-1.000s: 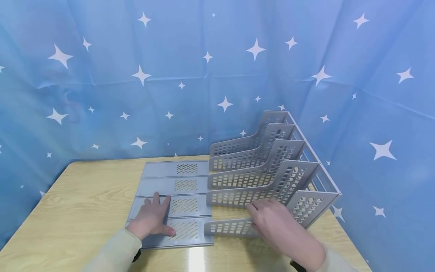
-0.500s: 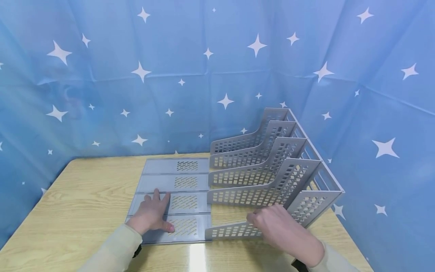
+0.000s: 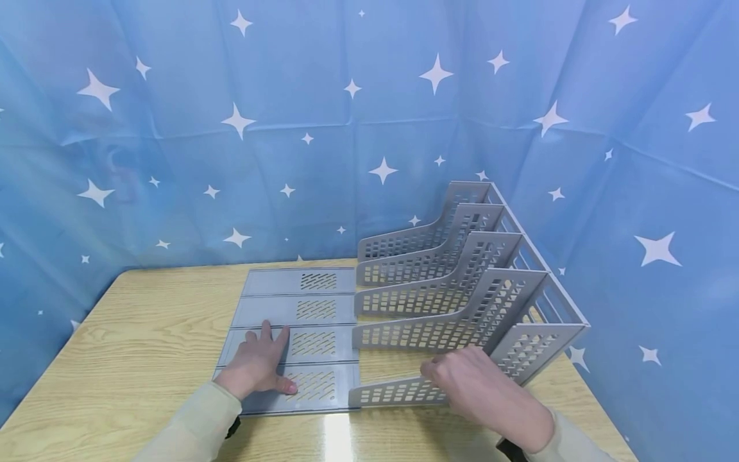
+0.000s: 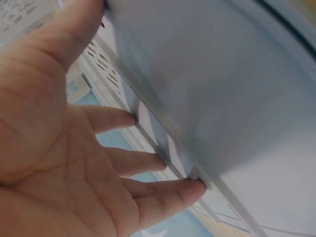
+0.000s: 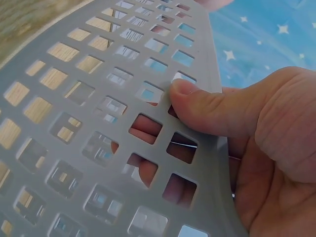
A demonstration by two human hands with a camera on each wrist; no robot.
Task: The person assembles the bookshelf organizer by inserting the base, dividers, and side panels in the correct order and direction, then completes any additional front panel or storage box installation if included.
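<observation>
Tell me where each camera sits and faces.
Head: worn on head, facing forward and down at panel and rack; left hand, right hand and sleeves show.
Left wrist: worn there, facing the left hand touching the panel.
Right wrist: worn there, facing the right hand pinching the nearest divider.
Head and right wrist share that divider.

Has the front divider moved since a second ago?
Yes: in the head view, the left end of the front divider has shifted toward the near edge of the flat panel.
</observation>
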